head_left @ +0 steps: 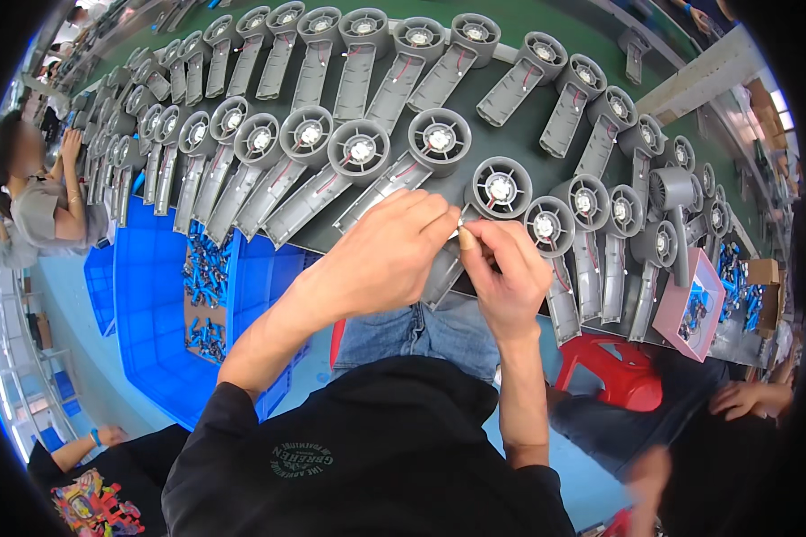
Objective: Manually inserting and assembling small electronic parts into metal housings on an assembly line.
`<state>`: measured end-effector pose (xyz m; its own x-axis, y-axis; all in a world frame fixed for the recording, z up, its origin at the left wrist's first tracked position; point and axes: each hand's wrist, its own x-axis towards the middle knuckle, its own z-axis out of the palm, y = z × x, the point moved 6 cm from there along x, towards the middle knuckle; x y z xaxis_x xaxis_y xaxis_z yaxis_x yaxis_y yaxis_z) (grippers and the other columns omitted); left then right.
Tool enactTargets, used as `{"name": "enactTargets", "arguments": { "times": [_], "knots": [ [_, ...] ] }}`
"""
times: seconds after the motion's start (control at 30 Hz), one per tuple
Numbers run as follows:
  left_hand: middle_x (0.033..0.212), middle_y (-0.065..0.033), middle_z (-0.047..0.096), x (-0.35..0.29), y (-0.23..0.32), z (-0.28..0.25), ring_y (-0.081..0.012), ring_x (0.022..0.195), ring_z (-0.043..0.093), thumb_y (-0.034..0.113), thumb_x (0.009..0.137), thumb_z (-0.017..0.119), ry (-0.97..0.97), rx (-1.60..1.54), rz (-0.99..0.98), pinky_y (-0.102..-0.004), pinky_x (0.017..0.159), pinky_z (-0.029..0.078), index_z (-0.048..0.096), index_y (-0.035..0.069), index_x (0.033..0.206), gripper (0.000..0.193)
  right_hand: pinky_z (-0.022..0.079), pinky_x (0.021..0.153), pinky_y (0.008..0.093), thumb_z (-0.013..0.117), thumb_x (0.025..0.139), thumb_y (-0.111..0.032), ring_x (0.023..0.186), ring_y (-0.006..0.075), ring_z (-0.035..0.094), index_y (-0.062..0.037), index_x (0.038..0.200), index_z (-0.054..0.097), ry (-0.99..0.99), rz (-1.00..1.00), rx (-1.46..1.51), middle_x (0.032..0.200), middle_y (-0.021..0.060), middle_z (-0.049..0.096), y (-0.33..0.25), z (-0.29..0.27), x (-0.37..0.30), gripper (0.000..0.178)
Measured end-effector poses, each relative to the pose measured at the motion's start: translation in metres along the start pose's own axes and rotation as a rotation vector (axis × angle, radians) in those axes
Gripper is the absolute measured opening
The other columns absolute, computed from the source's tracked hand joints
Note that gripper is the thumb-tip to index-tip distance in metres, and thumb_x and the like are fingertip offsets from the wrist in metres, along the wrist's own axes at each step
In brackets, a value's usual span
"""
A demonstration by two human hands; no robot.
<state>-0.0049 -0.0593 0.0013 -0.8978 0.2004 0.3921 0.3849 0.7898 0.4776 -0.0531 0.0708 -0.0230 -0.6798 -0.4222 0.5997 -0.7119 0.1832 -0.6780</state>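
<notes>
My left hand (387, 246) and my right hand (509, 273) meet fingertip to fingertip, both closed in a pinch. Between them shows a small white connector (460, 221), partly covered by the fingers. Right beneath lies a grey handheld fan housing (500, 188) with a round, spoked head. Its trough-shaped handle (442, 276) is partly hidden behind my hands. Just left of it sits another fan housing (439, 141), red wires running down its open handle. A third fan housing (549, 225) lies close to my right hand.
Rows of similar fan housings (359, 150) cover the dark green table (331, 234). Blue bins (157, 331) with small blue parts stand at left. At right are a pink box (690, 309), a cardboard box (761, 272) and a red stool (611, 371). Other people sit on both sides.
</notes>
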Motion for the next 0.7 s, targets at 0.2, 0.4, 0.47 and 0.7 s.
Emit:
{"name": "enactTargets", "arguments": {
  "times": [0.2, 0.4, 0.47, 0.7],
  "knots": [
    [0.089, -0.0166, 0.057, -0.001, 0.0, 0.005, -0.0357, 0.084, 0.057, -0.004, 0.077, 0.061, -0.028, -0.052, 0.011, -0.0424, 0.075, 0.047, 0.061, -0.008, 0.106, 0.03, 0.046, 0.051, 0.0226, 0.074, 0.081, 0.004, 0.061, 0.0091, 0.057, 0.0022, 0.092, 0.067, -0.007, 0.01, -0.029, 0.08, 0.0059, 0.064, 0.0, 0.001, -0.007, 0.013],
    [0.087, -0.0142, 0.058, -0.002, -0.007, 0.0, -0.0331, 0.08, 0.058, -0.005, 0.077, 0.062, 0.101, -0.064, -0.136, -0.0406, 0.071, 0.047, 0.064, -0.005, 0.107, 0.03, 0.039, 0.048, 0.02, 0.077, 0.081, -0.002, 0.057, 0.0055, 0.054, 0.0011, 0.093, 0.067, 0.059, 0.339, -0.138, 0.072, 0.0047, 0.06, -0.016, -0.008, -0.028, 0.015],
    [0.086, -0.0133, 0.058, -0.004, -0.013, -0.002, -0.0306, 0.078, 0.057, -0.005, 0.076, 0.063, 0.109, -0.157, -0.255, -0.0389, 0.067, 0.046, 0.067, -0.003, 0.105, 0.03, 0.034, 0.045, 0.0194, 0.075, 0.085, -0.008, 0.052, 0.003, 0.049, 0.0024, 0.09, 0.066, -0.099, 0.686, -0.072, 0.062, 0.0018, 0.055, -0.007, 0.002, -0.044, 0.015],
    [0.102, -0.0105, 0.066, 0.014, -0.019, -0.02, -0.0235, 0.091, 0.063, 0.009, 0.092, 0.061, 0.145, -0.814, -0.523, -0.031, 0.078, 0.05, 0.064, 0.0, 0.113, 0.022, 0.034, 0.046, 0.0179, 0.064, 0.095, -0.01, 0.053, 0.0017, 0.051, 0.0023, 0.09, 0.065, 0.032, 0.81, 0.211, 0.066, -0.0015, 0.062, -0.029, -0.011, -0.022, 0.013]
  ]
}}
